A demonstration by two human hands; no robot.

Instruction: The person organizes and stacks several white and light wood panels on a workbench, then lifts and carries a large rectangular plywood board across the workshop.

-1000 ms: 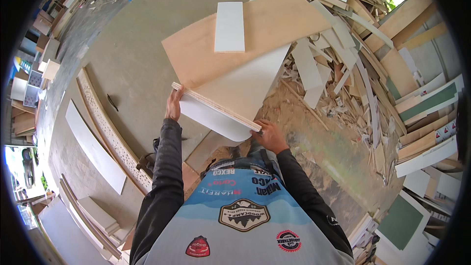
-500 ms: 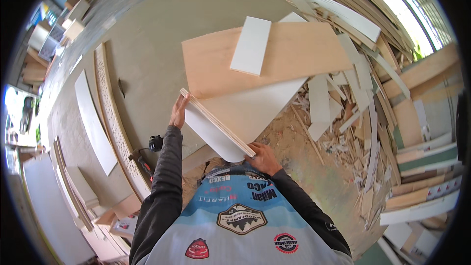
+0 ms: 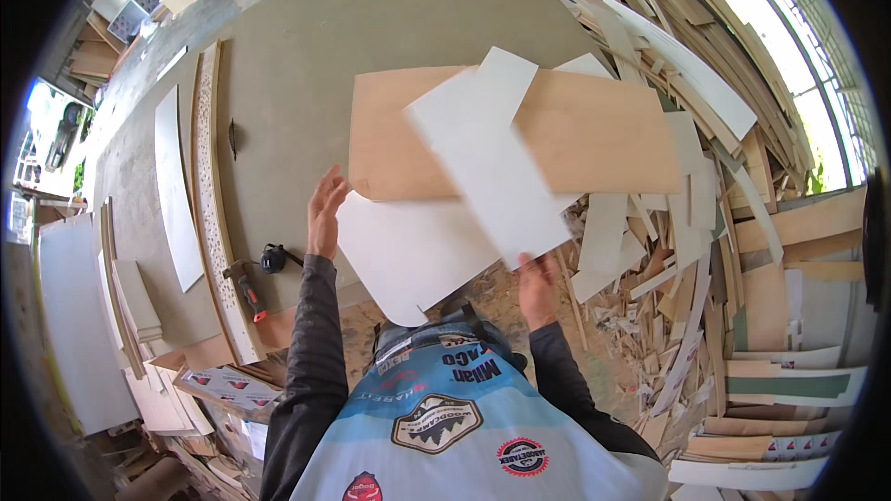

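A long white board [image 3: 487, 172] lies slanted over a wide tan panel [image 3: 594, 125], its near end blurred. At that near end is my right hand [image 3: 538, 292], its fingertips at the board's edge and smeared by motion; whether they grip it I cannot tell. My left hand [image 3: 327, 213] is open and holds nothing, fingers stretched out beside the left corner of a larger white panel [image 3: 408, 246] with a rounded near corner. The end of a second white board [image 3: 509, 74] shows from under the slanted one.
Left on the table [image 3: 288, 83] lie a hammer [image 3: 247, 292], a black tape measure [image 3: 273, 258], a long perforated strip [image 3: 209, 195] and a narrow white strip [image 3: 174, 195]. Wood offcuts [image 3: 682, 297] are heaped at right, with stacked boards [image 3: 789, 380] beyond.
The boards held upright on edge between both hands are no longer so; a white board now lies flat, slanted across the tan panel. My left hand has come off, and my right hand has shifted right.
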